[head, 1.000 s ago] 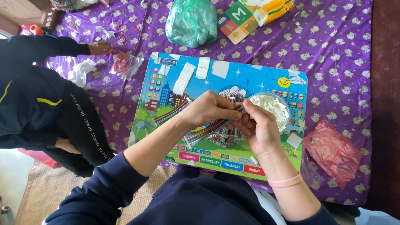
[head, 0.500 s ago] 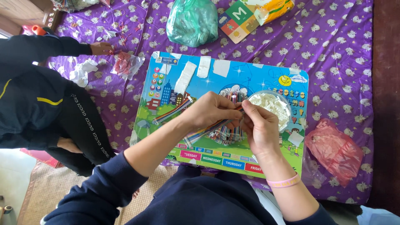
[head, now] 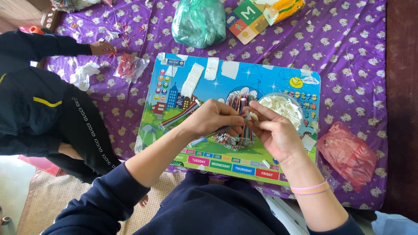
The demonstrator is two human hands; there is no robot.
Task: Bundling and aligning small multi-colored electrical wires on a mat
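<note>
Two hands work over a bright cartoon-printed blue play board (head: 278, 76) lying on a purple patterned sheet (head: 348, 48).
The left hand (head: 213, 119) pinches a thin coloured stick (head: 204, 138); the right hand (head: 272, 130) closes on a small white piece (head: 247, 115), hard to make out. A clear round tub (head: 285, 106) holds white pieces. A green plastic bag (head: 198, 21) lies above, a red bag (head: 348, 154) right.
</note>
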